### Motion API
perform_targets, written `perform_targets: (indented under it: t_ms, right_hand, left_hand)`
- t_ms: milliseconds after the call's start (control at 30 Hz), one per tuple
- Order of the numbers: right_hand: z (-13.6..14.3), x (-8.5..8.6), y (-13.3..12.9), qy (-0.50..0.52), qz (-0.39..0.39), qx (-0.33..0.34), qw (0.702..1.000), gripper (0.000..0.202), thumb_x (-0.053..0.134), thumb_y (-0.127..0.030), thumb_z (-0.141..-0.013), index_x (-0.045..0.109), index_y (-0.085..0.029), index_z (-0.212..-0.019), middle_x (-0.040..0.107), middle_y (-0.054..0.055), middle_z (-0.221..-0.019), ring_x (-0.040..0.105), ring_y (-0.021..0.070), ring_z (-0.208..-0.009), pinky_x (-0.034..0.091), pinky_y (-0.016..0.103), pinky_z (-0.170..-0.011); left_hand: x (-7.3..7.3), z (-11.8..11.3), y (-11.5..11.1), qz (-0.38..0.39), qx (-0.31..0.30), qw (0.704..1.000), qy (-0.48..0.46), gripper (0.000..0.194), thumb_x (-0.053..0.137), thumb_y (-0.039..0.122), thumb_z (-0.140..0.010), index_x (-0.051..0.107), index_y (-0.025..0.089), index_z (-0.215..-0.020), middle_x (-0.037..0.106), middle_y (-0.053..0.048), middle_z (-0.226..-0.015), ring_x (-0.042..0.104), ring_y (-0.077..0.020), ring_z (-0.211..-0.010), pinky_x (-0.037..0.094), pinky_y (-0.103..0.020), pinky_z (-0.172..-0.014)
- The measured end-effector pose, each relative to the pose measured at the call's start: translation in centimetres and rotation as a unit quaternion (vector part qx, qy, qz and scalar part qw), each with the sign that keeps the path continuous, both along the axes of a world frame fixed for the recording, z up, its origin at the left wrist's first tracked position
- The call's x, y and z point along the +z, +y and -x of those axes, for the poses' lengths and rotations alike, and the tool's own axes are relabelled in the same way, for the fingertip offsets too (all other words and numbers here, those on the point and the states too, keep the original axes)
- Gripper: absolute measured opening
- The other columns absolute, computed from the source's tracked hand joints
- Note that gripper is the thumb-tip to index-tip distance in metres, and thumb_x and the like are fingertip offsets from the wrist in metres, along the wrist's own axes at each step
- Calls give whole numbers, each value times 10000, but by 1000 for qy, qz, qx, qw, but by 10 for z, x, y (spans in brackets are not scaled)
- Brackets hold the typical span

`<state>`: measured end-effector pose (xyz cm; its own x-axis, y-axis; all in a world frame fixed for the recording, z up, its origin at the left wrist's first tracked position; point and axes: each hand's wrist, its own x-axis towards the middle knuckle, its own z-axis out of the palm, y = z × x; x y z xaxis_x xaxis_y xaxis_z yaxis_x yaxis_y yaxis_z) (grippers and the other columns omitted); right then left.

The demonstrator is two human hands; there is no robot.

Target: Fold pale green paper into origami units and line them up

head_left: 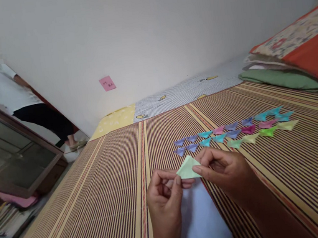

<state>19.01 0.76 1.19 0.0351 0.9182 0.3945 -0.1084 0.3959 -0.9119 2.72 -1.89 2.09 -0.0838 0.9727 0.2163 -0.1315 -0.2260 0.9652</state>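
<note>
Green paper (187, 169) spans between left fingers (177, 191) and right fingers (207, 172).

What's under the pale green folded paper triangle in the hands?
Below the triangle, fingers of the left hand show, then a flat pale-blue rectangular object on the dark-and-tan striped mat. Whatever sits directly behind the triangle is covered, so can't be seen.

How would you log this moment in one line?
left hand: pinching green paper; right hand: pinching it too; shape: folded triangle; beyond: folded papers in rows on striped mat
</note>
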Motion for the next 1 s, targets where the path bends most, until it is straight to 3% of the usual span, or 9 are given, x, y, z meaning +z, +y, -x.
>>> perform_targets:
  t_ms: [67, 167, 333, 500, 700, 1000]
  right_hand:
    - [0, 1, -1, -16, -3, -8, 1000, 222, 714, -239, -836, 580, -212, -661, 645, 19, -745, 615, 180, -730, 510, 329, -684]
    - [1, 3, -2, -42, -9, -23, 999, 222, 702, -227, -840, 576, -214, -657, 647, 16, -738, 615, 180, -731, 502, 326, -692]
    - [3, 7, -5, -65, -17, -8, 998, 223, 691, -202, -840, 569, -211, -652, 636, 15, -741, 613, 181, -743, 483, 318, -689]
    - [5, 7, -6, -83, -26, -3, 996, 243, 684, -202, -853, 545, -214, -654, 611, 0, -723, 588, 171, -716, 456, 316, -681]
    - [6, 6, -6, -102, -31, -13, 994, 249, 679, -211, -860, 535, -218, -657, 616, -1, -716, 586, 177, -711, 445, 321, -672]
    - [5, 4, -7, -131, -11, -20, 991, 253, 665, -251, -880, 535, -216, -665, 618, -3, -710, 573, 176, -693, 436, 325, -671]
  left_hand:
    - [1, 1, 1, 8, -4, 1000, -18, 143, 739, 271, -889, 623, 192, -919, 764, -27, -830, 738, -154, -722, 580, -246, -710]
    - [3, 1, 2, 28, -30, 999, -19, 345, 787, 294, -840, 640, 205, -1139, 764, -31, -884, 716, -148, -755, 555, -221, -689]
    - [-1, -7, 3, 73, -16, 997, -27, 265, 824, 281, -792, 733, 173, -1016, 761, -38, -885, 697, -137, -778, 538, -202, -708]
    - [-6, -9, 5, 81, 4, 992, -101, 542, 862, 250, -758, 659, 228, -1260, 743, 15, -793, 684, -110, -699, 521, -185, -668]
    - [-3, -10, 5, 77, 21, 993, -82, 237, 878, 240, -726, 742, 162, -904, 800, -40, -807, 726, -132, -731, 540, -185, -680]
    - [-3, -11, 4, 79, 33, 995, -46, 175, 849, 263, -759, 744, 162, -856, 789, -34, -796, 710, -143, -730, 534, -197, -661]
